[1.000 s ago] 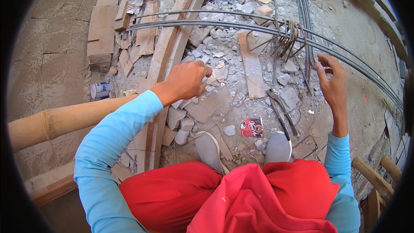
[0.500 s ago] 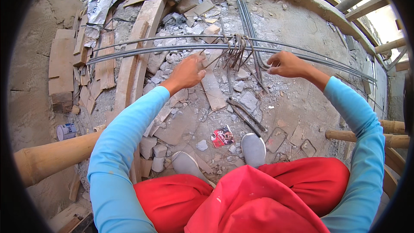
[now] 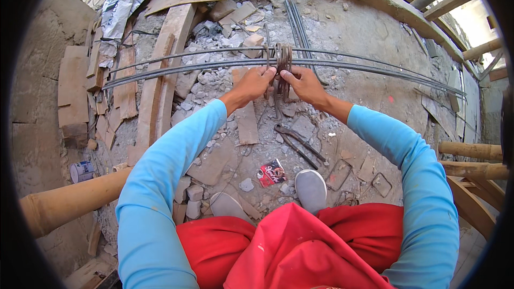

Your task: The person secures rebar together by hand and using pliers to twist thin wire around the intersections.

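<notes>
Long grey steel bars point(image 3: 364, 64) run left to right in front of me, raised over the rubble. A bunch of rusty rebar stirrups point(image 3: 284, 53) hangs around them near the middle, packed close together. My left hand point(image 3: 254, 83) grips the bunch from its left side, thumb and fingers closed. From the other side my right hand point(image 3: 307, 84) pinches the same stirrups, its thumb almost meeting the left one. What lies inside the fingers is partly hidden. Below the hands, a pair of long-handled pincers point(image 3: 300, 144) rests on the ground.
Broken concrete point(image 3: 214, 43) and wooden planks point(image 3: 156, 85) cover the ground ahead and left. More steel bars point(image 3: 297, 21) lie lengthwise beyond. Bamboo poles point(image 3: 75, 200) flank me. A red packet point(image 3: 271, 173) lies near my shoes, and a small tin point(image 3: 81, 171) stands at left.
Both hands have come inward from apart and closed on the stirrups. The stirrups, spread and tangled before, now hang gathered in a tighter, more upright bunch.
</notes>
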